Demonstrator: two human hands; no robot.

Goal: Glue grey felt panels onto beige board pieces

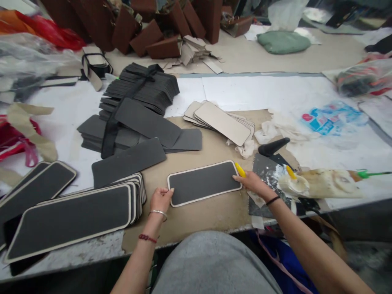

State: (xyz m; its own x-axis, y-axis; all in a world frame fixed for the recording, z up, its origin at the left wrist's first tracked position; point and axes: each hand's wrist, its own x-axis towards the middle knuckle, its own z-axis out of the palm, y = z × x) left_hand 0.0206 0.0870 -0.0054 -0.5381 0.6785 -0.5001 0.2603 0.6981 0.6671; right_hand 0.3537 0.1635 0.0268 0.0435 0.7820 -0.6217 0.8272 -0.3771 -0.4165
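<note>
A flat dark grey panel (203, 184) with a cream border and rounded corners lies on brown paper in front of me. My left hand (161, 201) pinches its left end between thumb and fingers. At the opposite end, my right hand (253, 182) is closed on the panel's edge. A small yellow tool (240, 170) sticks out from that hand; its kind is not clear. Larger cream-bordered panels (73, 216) are stacked to the left. Behind are loose dark grey sheets (130, 161) and a pile of cream panels (223, 122).
To the right, a white-smeared glue container (327, 183) lies beside a stained dark board (265, 173) and a black-handled tool (273, 146). A tied bundle of dark sheets (141, 87) stands at back left. Brown box-like pieces (165, 45) line the far side.
</note>
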